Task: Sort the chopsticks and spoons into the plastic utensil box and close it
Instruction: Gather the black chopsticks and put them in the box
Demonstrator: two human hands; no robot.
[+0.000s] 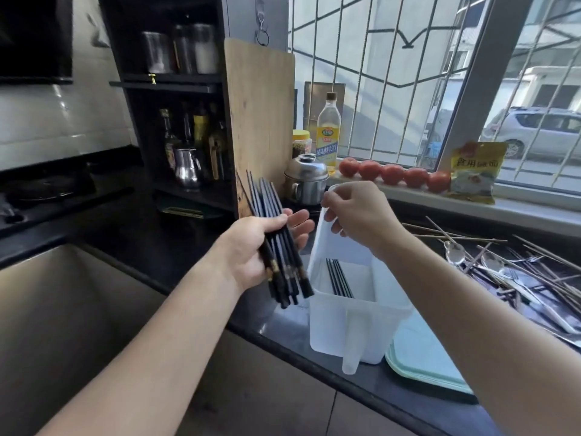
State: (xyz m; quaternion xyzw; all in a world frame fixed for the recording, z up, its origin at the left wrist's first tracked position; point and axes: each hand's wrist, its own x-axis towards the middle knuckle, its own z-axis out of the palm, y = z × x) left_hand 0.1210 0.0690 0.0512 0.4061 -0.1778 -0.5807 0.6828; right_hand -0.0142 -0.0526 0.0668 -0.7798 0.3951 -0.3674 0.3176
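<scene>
Two risks, as judged: tipping the box [355, 313] on the desk [176, 253] by pulling its raised lid [317, 243]; spilling loose chopsticks [276, 234]. Left hand [251, 250] clenched round that black bundle beside the box. Right hand [358, 212] pinching the lid edge. Spoons [490, 262] heaped at right.

Black countertop [361, 385] carries white utensil box [361, 328], green tray [430, 363], steel pot [306, 184], heap of spoons and chopsticks [515, 272].

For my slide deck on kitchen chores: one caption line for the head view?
Left hand grips black chopsticks while right hand holds up the utensil box lid.
</scene>
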